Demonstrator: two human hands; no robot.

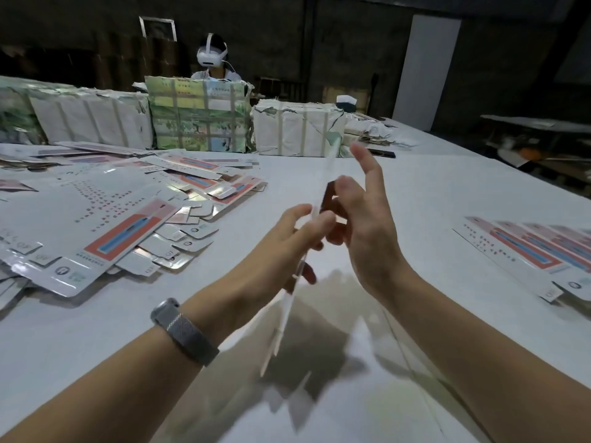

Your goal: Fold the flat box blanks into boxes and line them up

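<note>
Head view shows both hands' fingers pinching one edge-on blank point(319, 199) above the worktop point(415, 193), finished row point(527, 247) right of it, big pile point(105, 219) left unfolded.

A packing workshop: strapped paper bundles point(198, 115) line a big white worktable point(431, 187) strewn with flat box blanks point(105, 219).

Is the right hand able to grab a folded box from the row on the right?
Probably not yet. The right hand and left hand hold a box blank edge-on. The bare table leaves the way to the row of boxes free.
</note>
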